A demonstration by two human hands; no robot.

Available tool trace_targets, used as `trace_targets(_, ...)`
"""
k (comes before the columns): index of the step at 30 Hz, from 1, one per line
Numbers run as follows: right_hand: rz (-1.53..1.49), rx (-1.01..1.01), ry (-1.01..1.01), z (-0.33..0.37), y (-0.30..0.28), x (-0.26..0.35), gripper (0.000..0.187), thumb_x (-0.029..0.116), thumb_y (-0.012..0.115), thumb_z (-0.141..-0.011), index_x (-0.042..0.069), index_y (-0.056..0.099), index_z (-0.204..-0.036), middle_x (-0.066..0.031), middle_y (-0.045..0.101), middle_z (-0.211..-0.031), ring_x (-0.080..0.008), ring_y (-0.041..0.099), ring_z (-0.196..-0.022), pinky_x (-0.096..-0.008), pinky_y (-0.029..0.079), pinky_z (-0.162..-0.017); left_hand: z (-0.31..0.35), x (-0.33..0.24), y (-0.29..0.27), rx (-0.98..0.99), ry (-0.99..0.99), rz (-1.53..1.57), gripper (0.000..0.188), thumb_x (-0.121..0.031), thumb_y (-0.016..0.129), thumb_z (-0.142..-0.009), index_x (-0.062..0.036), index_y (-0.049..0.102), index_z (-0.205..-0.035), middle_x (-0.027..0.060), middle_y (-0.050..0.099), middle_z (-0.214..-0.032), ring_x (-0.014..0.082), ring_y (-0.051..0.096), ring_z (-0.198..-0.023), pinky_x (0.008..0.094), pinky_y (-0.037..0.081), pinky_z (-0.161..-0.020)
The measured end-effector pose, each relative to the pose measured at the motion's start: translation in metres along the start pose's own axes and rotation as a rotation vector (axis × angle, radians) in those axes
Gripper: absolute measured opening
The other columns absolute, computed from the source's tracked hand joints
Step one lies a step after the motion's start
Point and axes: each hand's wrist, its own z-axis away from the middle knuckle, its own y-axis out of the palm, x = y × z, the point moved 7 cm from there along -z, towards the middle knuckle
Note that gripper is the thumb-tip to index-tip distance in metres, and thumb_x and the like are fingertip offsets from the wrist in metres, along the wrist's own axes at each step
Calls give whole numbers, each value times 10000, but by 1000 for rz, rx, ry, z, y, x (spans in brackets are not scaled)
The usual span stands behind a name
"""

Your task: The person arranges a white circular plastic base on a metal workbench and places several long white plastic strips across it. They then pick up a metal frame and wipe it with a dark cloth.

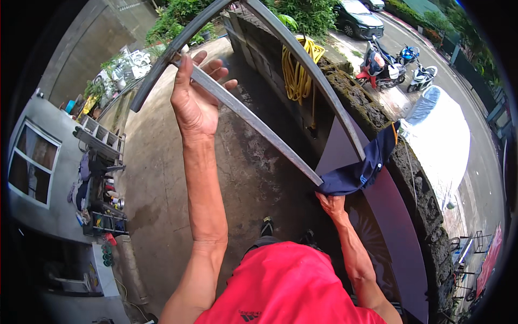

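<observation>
A grey metal frame point(253, 120) of joined bars is raised before me: one straight bar crosses the middle, and the others look bowed. My left hand point(198, 105) supports it near the upper left joint. The straight bar lies in the crook of this hand, its thumb up by the joint and its fingers apart, loosely curled behind the bar. At the bar's lower end, my right hand point(331, 204) is closed on a navy cloth point(356, 170), which has a yellow edge and a small white button. The cloth covers most of its fingers and also meets a second bar's end.
A mossy block wall point(426, 216) runs along my right, with a coiled yellow hose point(299, 70) hanging on it. A dark flat panel point(396, 237) leans there. At left, a ladder point(102, 140) and clutter line the house. Motorbikes point(383, 67) stand beyond the wall.
</observation>
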Motion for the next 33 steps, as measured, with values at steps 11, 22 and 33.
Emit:
trace_targets(11,149,-32,-162,5,-15,24,231,105,758,-720,103,661,-930,-101,638,-890,-327,614,-842,-419,467,-766,-6,-133,35,163,1034,-1982,611,-558,630,-879,-34,633,-1195,152,668,-1105,299,646,-962,402,504,-807)
trace_targets(22,-74,392,67,-8,0,11,320,206,802,-722,85,637,-968,-117,610,-965,-339,573,-913,-422,445,-817,-32,-86,12,228,480,-1532,418,-419,714,-865,-21,617,-786,-45,477,-635,86,424,-615,292,367,-556)
trace_targets(33,-47,263,-225,-45,15,42,103,124,633,-894,48,631,-963,-142,605,-908,-346,567,-808,-388,445,-737,4,-46,-21,146,455,-1590,526,-542,725,-827,-31,641,-740,-60,441,-577,78,388,-577,257,333,-529)
